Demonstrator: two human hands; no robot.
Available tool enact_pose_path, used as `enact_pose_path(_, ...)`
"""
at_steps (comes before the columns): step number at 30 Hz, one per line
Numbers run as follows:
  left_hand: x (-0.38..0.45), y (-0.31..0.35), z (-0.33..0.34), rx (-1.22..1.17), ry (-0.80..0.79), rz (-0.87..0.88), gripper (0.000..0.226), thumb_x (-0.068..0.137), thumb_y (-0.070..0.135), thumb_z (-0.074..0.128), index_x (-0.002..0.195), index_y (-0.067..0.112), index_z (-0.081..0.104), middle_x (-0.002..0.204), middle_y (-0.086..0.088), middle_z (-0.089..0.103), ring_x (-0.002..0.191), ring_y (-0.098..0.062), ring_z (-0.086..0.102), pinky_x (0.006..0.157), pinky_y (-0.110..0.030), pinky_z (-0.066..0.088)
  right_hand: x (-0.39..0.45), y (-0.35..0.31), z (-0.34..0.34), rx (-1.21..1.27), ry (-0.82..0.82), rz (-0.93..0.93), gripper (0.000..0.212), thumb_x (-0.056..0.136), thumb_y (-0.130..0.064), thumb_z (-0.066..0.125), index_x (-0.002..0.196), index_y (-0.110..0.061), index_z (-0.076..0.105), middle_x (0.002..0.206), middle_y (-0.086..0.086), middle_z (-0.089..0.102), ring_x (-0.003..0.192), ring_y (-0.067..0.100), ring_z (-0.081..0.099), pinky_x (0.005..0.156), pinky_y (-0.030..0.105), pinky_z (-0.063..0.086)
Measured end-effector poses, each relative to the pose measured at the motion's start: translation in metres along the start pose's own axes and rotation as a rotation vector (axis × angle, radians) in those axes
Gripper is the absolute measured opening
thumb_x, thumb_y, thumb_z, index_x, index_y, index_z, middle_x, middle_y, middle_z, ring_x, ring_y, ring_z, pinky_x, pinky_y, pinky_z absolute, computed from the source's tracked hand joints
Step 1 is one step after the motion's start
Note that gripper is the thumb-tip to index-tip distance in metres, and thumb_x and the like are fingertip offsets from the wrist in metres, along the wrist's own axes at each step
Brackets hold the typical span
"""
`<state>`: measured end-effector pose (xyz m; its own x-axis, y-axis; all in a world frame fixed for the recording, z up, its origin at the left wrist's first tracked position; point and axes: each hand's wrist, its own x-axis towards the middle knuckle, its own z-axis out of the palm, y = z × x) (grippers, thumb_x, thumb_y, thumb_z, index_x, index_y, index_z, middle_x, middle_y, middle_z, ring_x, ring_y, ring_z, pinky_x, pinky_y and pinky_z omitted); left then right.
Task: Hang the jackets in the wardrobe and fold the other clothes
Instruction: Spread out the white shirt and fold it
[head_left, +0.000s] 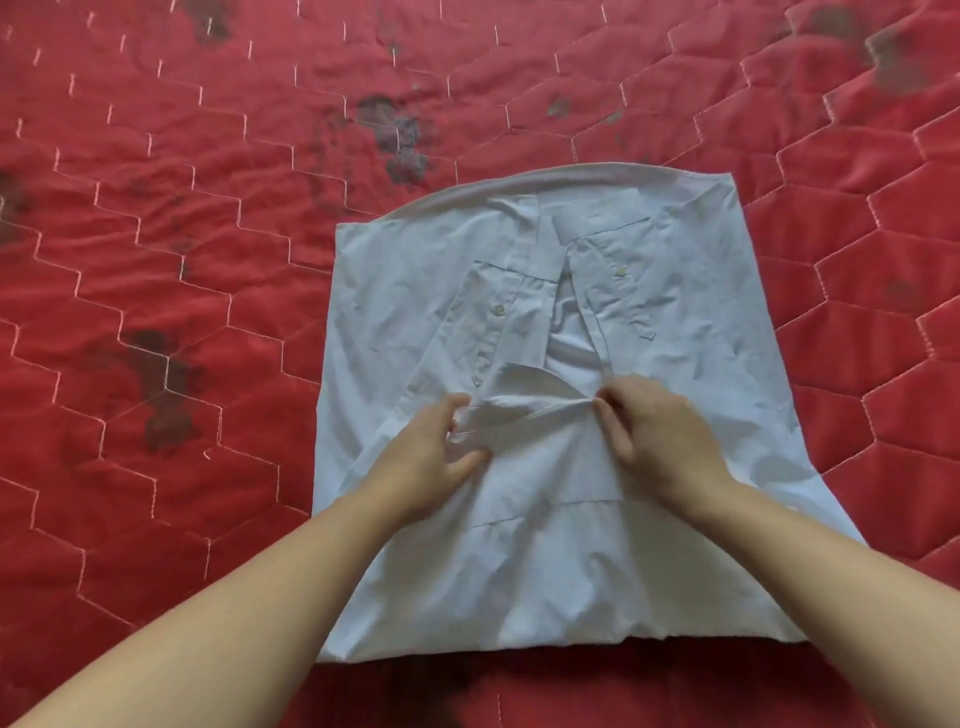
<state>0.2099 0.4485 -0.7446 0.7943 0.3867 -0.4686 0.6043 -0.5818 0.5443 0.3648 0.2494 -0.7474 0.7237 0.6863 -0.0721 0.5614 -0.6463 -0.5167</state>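
Note:
A pale blue button shirt (649, 561) lies flat on the bed with its back up and both sleeves folded inward, cuffs with white buttons pointing toward me. My left hand (431, 462) pinches a bunched fold of a sleeve near the shirt's middle. Just right of it, my right hand (654, 431) pinches the other end of the same raised fold with its fingertips. The fabric between the two hands is lifted into a small ridge. No jacket or wardrobe is in view.
The shirt rests on a red quilted bedspread (182, 312) with white hexagon stitching and several dark flower prints. The bedspread fills the whole view on all sides of the shirt.

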Motion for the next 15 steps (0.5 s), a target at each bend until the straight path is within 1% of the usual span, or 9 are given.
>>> enact_pose_path(1,0.001,-0.002,0.003,0.108,0.09,0.084,0.06,0.087,0.039,0.065,0.14,0.034,0.037,0.129,0.003,0.05,0.106,-0.018,0.054,0.09,-0.032,0.044,-0.002,0.002,0.003,-0.094,0.011,0.004,0.018,0.089,-0.026,0.056,0.102,-0.017,0.063,0.1,0.007,0.063,0.087,0.035,0.06,0.072,0.042,0.045)
enact_pose_path(2,0.003,-0.003,0.006,0.242,0.181,0.194,0.066,0.086,0.042,0.061,0.145,0.035,0.031,0.14,0.0,0.046,0.116,-0.024,0.053,0.095,-0.038,0.045,-0.004,0.003,0.007,-0.155,0.034,-0.017,0.028,0.087,-0.028,0.056,0.112,-0.018,0.061,0.111,0.007,0.062,0.093,0.035,0.061,0.076,0.043,0.045)
enact_pose_path(3,0.005,-0.003,0.009,0.351,0.222,0.304,0.067,0.086,0.047,0.055,0.147,0.035,0.029,0.148,-0.002,0.043,0.126,-0.026,0.049,0.1,-0.042,0.043,-0.006,0.004,0.011,-0.182,0.046,-0.08,0.039,0.085,-0.032,0.053,0.121,-0.019,0.059,0.123,0.008,0.059,0.103,0.035,0.059,0.082,0.044,0.043)
enact_pose_path(5,0.011,-0.01,0.022,0.507,0.168,0.407,0.066,0.088,0.057,0.043,0.148,0.033,0.032,0.155,-0.004,0.037,0.141,-0.025,0.035,0.109,-0.045,0.03,-0.014,0.007,0.022,-0.25,-0.018,-0.246,0.052,0.086,-0.043,0.046,0.133,-0.021,0.054,0.142,0.008,0.051,0.127,0.031,0.046,0.099,0.046,0.035)
enact_pose_path(7,0.015,-0.021,0.041,0.569,0.143,0.401,0.065,0.089,0.061,0.039,0.147,0.033,0.036,0.156,-0.005,0.036,0.144,-0.024,0.025,0.111,-0.049,0.021,-0.025,0.016,0.042,-0.339,-0.124,-0.337,0.055,0.086,-0.052,0.044,0.132,-0.024,0.052,0.149,0.007,0.044,0.139,0.028,0.033,0.108,0.049,0.026)
enact_pose_path(9,0.016,-0.03,0.048,0.54,0.13,0.382,0.062,0.09,0.064,0.038,0.144,0.034,0.039,0.157,-0.005,0.033,0.144,-0.025,0.024,0.109,-0.051,0.021,-0.03,0.023,0.054,-0.381,-0.178,-0.316,0.052,0.083,-0.057,0.046,0.124,-0.026,0.054,0.15,0.006,0.043,0.142,0.026,0.028,0.111,0.049,0.022)
enact_pose_path(11,0.032,-0.032,0.039,0.466,0.153,0.416,0.056,0.093,0.066,0.03,0.139,0.036,0.042,0.156,-0.003,0.033,0.142,-0.025,0.029,0.109,-0.051,0.022,-0.022,0.026,0.057,-0.383,-0.151,-0.301,0.049,0.084,-0.06,0.045,0.12,-0.027,0.053,0.147,0.005,0.047,0.138,0.027,0.033,0.111,0.048,0.019)
enact_pose_path(13,0.053,-0.028,0.024,0.428,0.193,0.464,0.054,0.094,0.067,0.025,0.137,0.038,0.043,0.155,-0.001,0.034,0.143,-0.023,0.029,0.111,-0.049,0.018,-0.007,0.024,0.051,-0.373,-0.086,-0.353,0.048,0.092,-0.061,0.034,0.122,-0.028,0.053,0.141,0.007,0.051,0.129,0.029,0.041,0.108,0.048,0.023)
enact_pose_path(15,0.079,-0.024,0.0,0.347,0.221,0.41,0.052,0.092,0.068,0.029,0.135,0.042,0.046,0.156,0.004,0.033,0.145,-0.019,0.026,0.114,-0.046,0.011,0.024,0.016,0.036,-0.311,-0.051,-0.378,0.045,0.095,-0.059,0.031,0.119,-0.029,0.054,0.136,0.007,0.053,0.123,0.028,0.046,0.102,0.047,0.031)
